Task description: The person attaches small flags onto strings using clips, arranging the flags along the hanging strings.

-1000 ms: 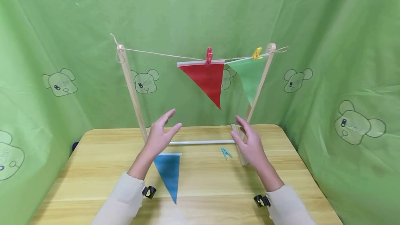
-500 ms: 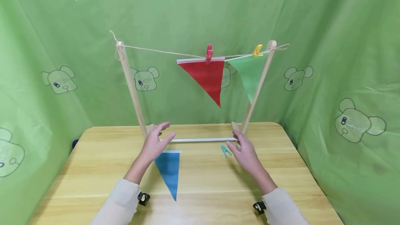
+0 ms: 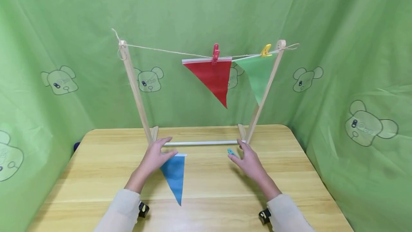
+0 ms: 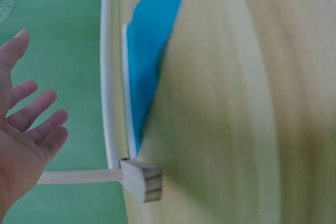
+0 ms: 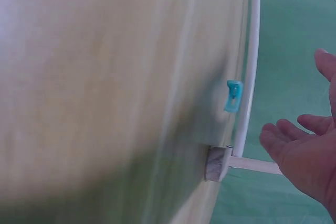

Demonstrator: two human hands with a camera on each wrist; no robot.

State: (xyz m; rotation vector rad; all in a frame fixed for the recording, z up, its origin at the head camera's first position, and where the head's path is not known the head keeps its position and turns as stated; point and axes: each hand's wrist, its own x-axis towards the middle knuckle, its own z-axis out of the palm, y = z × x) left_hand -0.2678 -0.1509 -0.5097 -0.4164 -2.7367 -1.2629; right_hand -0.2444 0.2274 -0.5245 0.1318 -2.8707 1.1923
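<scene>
Blue flag (image 3: 174,175) lies on the table (image 3: 212,183), one corner hidden from me by the left hand (image 3: 153,158); the right hand (image 3: 250,161) partly hides the teal peg (image 3: 230,151), both hands' fingers loosely spread

Green curtain (image 3: 199,13) behind wooden table (image 3: 219,189)

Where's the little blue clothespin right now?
In the head view, the blue clothespin lies right of centre on the table, in front of the white rod and partly hidden behind the right hand.
</scene>
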